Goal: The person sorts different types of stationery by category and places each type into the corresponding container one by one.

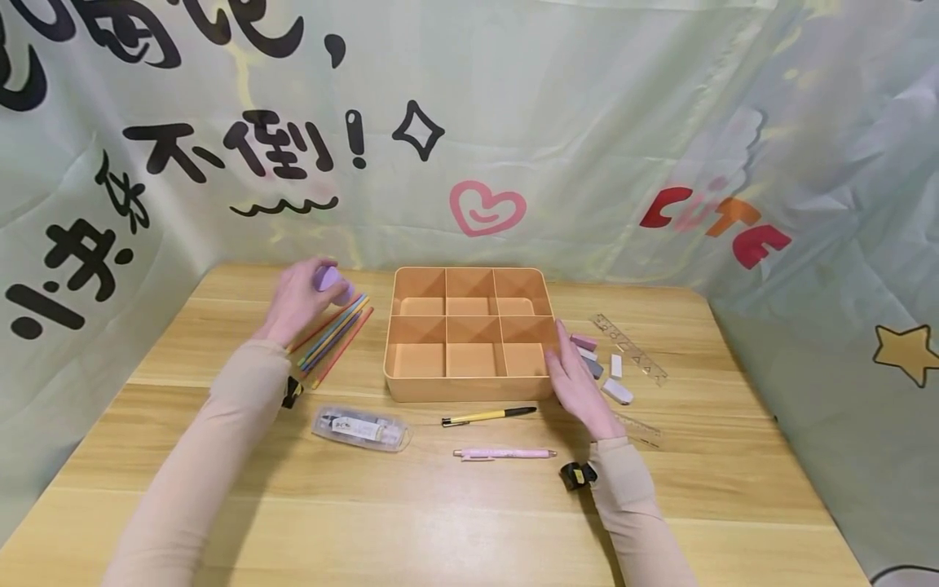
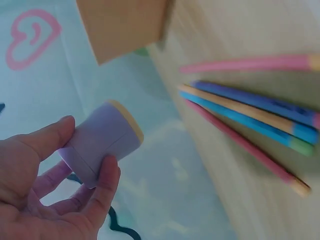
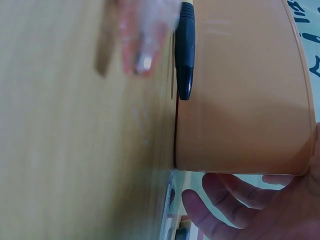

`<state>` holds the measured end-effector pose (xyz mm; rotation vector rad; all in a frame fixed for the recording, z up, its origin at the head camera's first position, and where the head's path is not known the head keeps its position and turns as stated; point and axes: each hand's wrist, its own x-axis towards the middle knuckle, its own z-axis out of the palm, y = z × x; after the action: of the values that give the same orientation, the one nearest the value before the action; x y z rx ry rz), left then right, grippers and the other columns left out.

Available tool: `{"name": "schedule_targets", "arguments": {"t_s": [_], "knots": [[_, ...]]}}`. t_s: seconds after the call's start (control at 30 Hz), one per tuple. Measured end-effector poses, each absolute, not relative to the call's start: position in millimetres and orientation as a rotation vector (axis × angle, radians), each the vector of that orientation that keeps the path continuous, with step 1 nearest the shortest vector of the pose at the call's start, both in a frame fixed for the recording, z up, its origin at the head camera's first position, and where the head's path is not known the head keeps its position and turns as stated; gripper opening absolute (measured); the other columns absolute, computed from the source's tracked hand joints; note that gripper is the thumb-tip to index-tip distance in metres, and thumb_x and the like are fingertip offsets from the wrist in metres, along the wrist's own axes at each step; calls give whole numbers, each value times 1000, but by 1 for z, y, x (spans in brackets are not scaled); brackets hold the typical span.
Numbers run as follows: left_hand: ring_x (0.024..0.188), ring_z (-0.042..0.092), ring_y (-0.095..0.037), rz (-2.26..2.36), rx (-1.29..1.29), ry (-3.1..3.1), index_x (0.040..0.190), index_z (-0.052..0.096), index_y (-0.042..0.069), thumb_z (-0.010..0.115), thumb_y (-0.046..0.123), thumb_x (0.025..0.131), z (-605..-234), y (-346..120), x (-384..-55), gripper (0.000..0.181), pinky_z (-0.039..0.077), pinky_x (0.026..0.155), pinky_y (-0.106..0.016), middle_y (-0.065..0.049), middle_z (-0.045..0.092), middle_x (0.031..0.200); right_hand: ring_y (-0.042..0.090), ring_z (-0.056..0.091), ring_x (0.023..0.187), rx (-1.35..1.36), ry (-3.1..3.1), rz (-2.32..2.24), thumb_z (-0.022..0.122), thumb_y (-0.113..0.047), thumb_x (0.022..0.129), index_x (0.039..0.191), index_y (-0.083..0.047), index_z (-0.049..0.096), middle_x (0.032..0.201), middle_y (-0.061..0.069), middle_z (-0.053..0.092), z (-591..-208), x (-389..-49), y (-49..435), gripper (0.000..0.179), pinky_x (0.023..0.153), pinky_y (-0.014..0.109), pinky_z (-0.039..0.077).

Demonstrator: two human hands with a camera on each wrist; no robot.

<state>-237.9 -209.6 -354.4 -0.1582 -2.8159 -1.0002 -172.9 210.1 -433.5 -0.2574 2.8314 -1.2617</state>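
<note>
My left hand holds a small purple rounded object with a cream-yellow rim, pinched between thumb and fingers. In the left wrist view it is raised off the table; its exact kind does not show. Several coloured pencils lie just below and right of that hand. In the middle stands an orange-tan divided organizer box, its compartments bare. My right hand rests against the box's right wall. The right wrist view shows the fingers extended, loosely bent, along that side.
In front of the box lie a yellow-and-black pen and a pink pen. Left of them is a clear plastic case with a white label. Several erasers and two transparent rulers lie right of the box. A printed cloth backs the table.
</note>
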Motion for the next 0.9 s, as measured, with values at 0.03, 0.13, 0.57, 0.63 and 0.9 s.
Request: {"name": "schedule_targets", "arguments": {"t_s": [0.03, 0.13, 0.57, 0.63, 0.9], "knots": [[116, 53, -45, -997, -179, -2809, 138, 53, -5, 66, 18, 97, -353, -205, -240, 49, 45, 98, -59, -33, 57, 132, 43, 8, 156, -256, 2831, -1264, 29, -17, 110, 161, 1, 4, 169, 24, 6, -434, -173, 210, 60, 127, 57, 9], [116, 53, -45, -996, -216, -2803, 137, 54, -5, 66, 19, 97, -349, -193, -244, 48, 43, 99, -58, -32, 58, 130, 43, 8, 156, -253, 2826, -1268, 29, -17, 110, 161, 0, 3, 169, 25, 6, -434, -172, 210, 60, 127, 57, 10], [123, 54, -45, -1040, -304, -2829, 137, 55, -5, 68, 18, 97, -346, -158, -258, 48, 48, 103, -56, -30, 59, 133, 43, 9, 156, -245, 2817, -1286, 30, -18, 110, 162, -2, 3, 169, 24, 6, -434, -172, 211, 61, 128, 57, 10], [121, 56, -44, -1054, -317, -2829, 137, 55, -5, 67, 17, 97, -346, -153, -259, 48, 49, 101, -55, -30, 60, 132, 43, 9, 156, -247, 2816, -1290, 30, -18, 110, 162, -1, 3, 169, 24, 7, -434, -172, 211, 61, 127, 57, 10], [121, 54, -42, -1062, -356, -2844, 137, 55, -4, 68, 18, 96, -346, -136, -263, 48, 48, 102, -54, -28, 60, 130, 42, 8, 156, -251, 2817, -1289, 29, -19, 110, 161, 0, 3, 169, 24, 6, -433, -171, 210, 60, 128, 57, 9]]}}
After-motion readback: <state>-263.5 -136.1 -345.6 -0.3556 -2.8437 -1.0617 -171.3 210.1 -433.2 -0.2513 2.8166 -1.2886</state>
